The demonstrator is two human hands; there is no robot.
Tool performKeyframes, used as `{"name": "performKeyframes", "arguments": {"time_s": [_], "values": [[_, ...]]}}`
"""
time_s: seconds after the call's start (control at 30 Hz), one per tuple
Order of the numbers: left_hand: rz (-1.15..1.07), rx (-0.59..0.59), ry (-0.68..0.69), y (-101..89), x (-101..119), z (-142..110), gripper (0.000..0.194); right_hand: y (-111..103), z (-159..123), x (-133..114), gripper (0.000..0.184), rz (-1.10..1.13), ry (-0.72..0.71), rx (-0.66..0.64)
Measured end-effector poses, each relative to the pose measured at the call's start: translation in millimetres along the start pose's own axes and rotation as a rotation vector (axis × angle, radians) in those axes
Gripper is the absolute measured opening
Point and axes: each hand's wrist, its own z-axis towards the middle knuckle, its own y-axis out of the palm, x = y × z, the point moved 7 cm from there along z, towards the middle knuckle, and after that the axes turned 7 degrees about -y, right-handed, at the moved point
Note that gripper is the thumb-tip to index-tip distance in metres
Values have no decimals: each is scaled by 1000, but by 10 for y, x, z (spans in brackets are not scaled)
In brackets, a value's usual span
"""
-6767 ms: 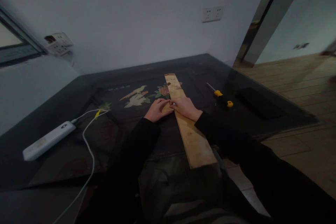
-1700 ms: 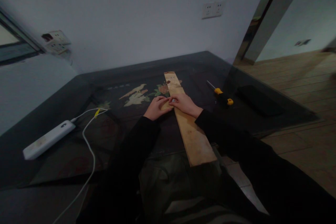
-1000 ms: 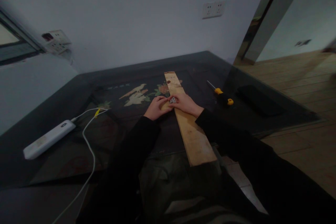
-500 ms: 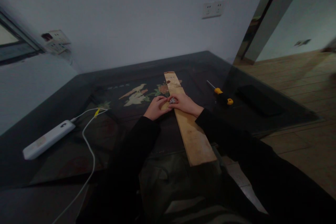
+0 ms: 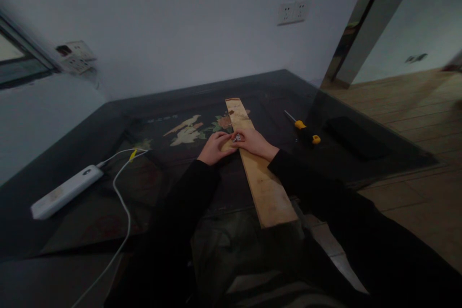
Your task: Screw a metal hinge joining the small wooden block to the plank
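Note:
A long, narrow wooden board (image 5: 265,180) lies lengthwise on the dark table, its near end reaching toward my lap. My left hand (image 5: 215,148) is closed at the board's left edge, fingers curled and thumb toward the wood. On top of the board rests my right hand (image 5: 253,143), thumb and forefinger pinched around a small silvery metal piece with dark holes (image 5: 237,138). The fingertips of both hands nearly meet at this piece. Its exact kind is too small and dim to make out, and the fingers hide part of it.
Right of the board lies a yellow-and-black screwdriver (image 5: 305,131), with a flat black object (image 5: 355,138) beyond it. A white power strip (image 5: 68,191) and its white cable (image 5: 124,204) are on the left. The dark table (image 5: 187,91) stands against the wall.
The metal piece appears slightly tilted between the fingers compared with before. Both hands and the board stay in nearly the same place.

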Motion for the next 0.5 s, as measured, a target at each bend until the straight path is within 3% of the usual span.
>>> {"name": "performKeyframes", "arguments": {"time_s": [0.13,0.37,0.5], "values": [[7,-6,-8,3,0,-3,51,-8,-3,2,16,-49,63,9],[12,-7,-4,-9,20,-4,50,10,13,-28,14,102,-42,-38],[16,-9,-6,-16,26,-4,49,-15,-4,-10,20,-1,35,1]]}}
